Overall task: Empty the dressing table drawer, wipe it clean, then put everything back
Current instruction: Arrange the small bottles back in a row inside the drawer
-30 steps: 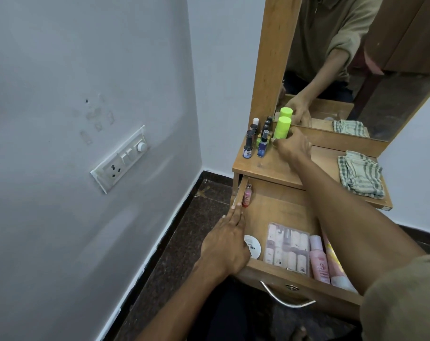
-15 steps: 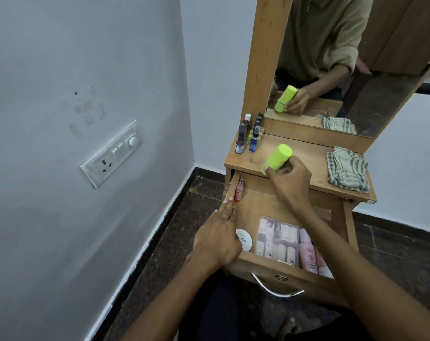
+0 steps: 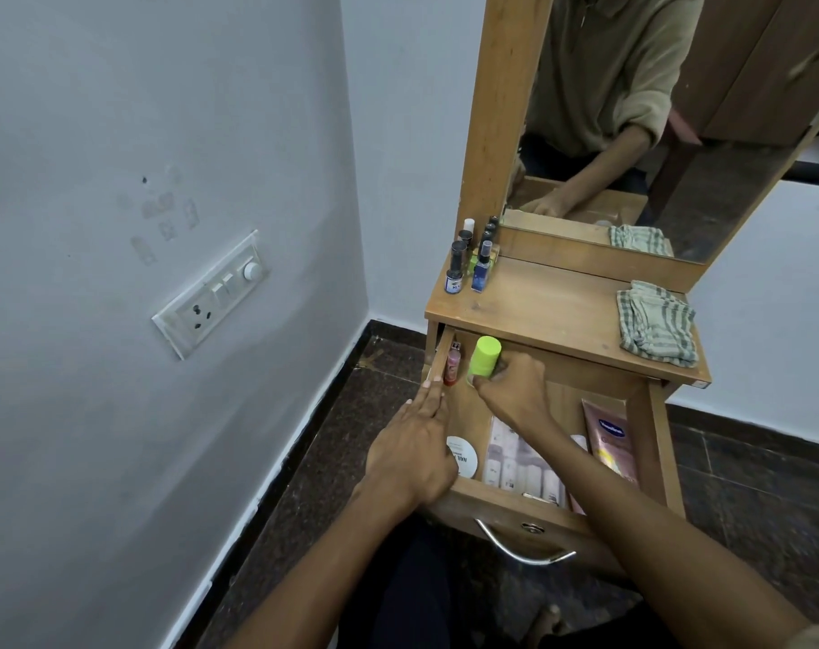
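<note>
The wooden drawer [image 3: 496, 510] of the dressing table stands pulled open. My right hand [image 3: 515, 391] grips a lime-green bottle [image 3: 483, 359], held upright inside the drawer's back left part. Beside it a small pink bottle [image 3: 453, 366] stands against the left wall. My left hand [image 3: 414, 454] lies flat on the drawer's left rim, holding nothing. A white round tin [image 3: 463, 456], a clear pack of small bottles [image 3: 522, 466] and a pink lotion tube [image 3: 611, 435] lie in the drawer, partly hidden by my right arm.
On the tabletop [image 3: 548, 304] several small nail-polish bottles [image 3: 473, 262] stand at the back left and a checked cloth [image 3: 655, 323] lies at the right. A mirror [image 3: 655, 110] rises behind. A wall with a switch plate [image 3: 210, 297] is close on the left.
My right hand took the green bottle from the tabletop's back left and carried it down into the drawer. My left hand stayed on the drawer's rim.
</note>
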